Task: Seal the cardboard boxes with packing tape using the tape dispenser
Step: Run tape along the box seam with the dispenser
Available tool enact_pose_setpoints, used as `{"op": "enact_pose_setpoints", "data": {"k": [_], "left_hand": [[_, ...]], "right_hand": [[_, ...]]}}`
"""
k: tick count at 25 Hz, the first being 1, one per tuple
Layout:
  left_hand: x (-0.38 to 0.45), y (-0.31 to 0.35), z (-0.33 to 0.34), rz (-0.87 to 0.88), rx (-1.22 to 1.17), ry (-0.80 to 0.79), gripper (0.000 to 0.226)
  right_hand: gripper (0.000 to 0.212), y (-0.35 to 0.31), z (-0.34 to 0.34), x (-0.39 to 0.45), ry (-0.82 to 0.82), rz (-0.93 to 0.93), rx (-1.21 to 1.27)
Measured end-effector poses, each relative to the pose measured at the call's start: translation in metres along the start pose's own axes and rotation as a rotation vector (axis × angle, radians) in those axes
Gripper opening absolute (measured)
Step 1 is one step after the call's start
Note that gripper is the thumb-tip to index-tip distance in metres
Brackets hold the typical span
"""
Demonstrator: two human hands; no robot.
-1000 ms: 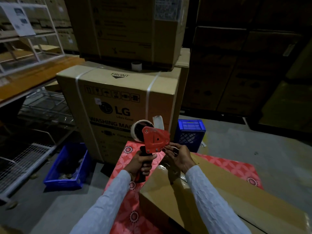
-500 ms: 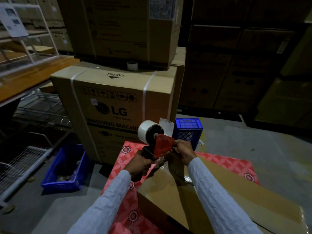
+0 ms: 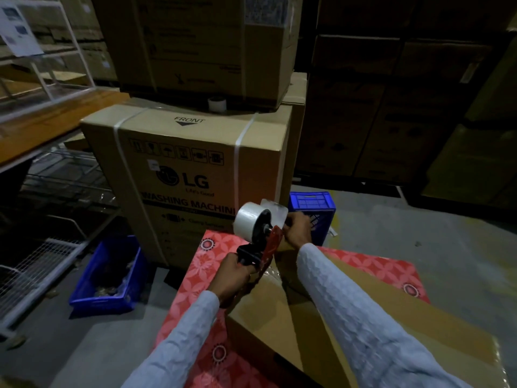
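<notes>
While gripped by both hands — tape dispenser point(image 3: 258, 238) above cardboard box point(image 3: 321, 312).

Strapped carton point(image 3: 195, 163) — "FRONT" on top, "LG", "Life's Good", "WASHING MACHINE" on its face

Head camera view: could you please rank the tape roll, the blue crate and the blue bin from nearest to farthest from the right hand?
1. Tape roll: just left of the right hand.
2. Blue crate: close behind it, to the right.
3. Blue bin: far left, on the floor.
</notes>
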State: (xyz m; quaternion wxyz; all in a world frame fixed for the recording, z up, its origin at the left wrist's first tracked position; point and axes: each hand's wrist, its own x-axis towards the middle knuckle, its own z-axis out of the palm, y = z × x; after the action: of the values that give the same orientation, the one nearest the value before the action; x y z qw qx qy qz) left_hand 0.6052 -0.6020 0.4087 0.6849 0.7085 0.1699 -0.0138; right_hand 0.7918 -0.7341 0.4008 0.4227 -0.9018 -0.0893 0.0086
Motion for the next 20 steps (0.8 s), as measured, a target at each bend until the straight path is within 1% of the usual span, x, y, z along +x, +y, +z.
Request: {"op": "enact_pose_setpoints", "data": {"k": [3,4,6,8,9,12,14,15,17,20], "left_hand": [[-0.012,0.001,-0.004,-0.041,-0.003,0.001,0.003],[-0.016,0.000,-0.006,-0.065,-0.004,0.010,0.008],[-0.022,-0.002,-0.009,-0.108,0.000,0.033,0.015],[-0.027,-0.005,-0.008,-0.133,-0.010,0.038,0.015],[-0.029,-0.008,-0.008,-0.141,-0.022,0.037,0.017],[-0.030,-0.012,-0.009,-0.169,-0.003,0.046,0.041],[-0.031,-0.013,-0.010,-0.182,-0.006,0.052,0.047],[-0.030,-0.014,-0.010,-0.185,-0.006,0.060,0.047],[-0.028,-0.018,-0.010,-0.186,-0.010,0.071,0.042],[-0.026,-0.020,-0.008,-0.174,-0.036,0.083,0.018]], "right_hand": [[0.005,0.006,-0.005,0.016,0.033,0.067,0.005],[0.002,0.009,-0.006,0.021,0.029,0.090,0.011],[0.005,0.013,-0.002,0.030,0.016,0.130,0.001],[0.009,0.014,0.008,0.032,-0.001,0.161,-0.011],[0.011,0.016,0.013,0.032,-0.012,0.168,-0.009],[0.007,0.025,0.022,0.034,-0.011,0.172,0.018],[0.002,0.032,0.022,0.035,0.022,0.183,0.076],[0.003,0.035,0.022,0.035,0.028,0.179,0.102],[0.002,0.039,0.022,0.033,0.032,0.168,0.126],[0.003,0.046,0.021,0.033,0.053,0.142,0.171]]}}
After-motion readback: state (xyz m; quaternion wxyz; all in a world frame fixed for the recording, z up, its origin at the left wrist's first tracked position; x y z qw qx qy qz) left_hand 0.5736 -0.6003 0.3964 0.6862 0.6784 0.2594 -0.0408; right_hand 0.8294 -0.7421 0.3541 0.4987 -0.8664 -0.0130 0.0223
